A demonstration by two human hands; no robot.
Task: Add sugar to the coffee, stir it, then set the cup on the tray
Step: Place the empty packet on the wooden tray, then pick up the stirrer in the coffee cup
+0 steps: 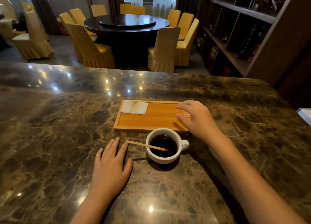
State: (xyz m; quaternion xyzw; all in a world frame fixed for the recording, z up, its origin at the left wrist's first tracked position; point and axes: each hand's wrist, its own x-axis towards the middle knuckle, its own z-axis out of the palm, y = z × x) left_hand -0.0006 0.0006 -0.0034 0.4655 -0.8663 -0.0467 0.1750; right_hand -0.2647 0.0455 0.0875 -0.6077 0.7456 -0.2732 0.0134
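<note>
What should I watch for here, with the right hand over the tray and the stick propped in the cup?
1. The wooden stir stick leans over the rim of the cup, one end in the coffee, the other near the left hand; a nudge could flick it or tip the cup.
2. The right hand reaches past the cup; the forearm drawing back might clip the handle.
3. The sugar packet is mostly hidden, so the grip looks uncertain.

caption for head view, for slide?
Right hand reaches a packet on the tray; cup with stirrer waits beside left hand.
</note>
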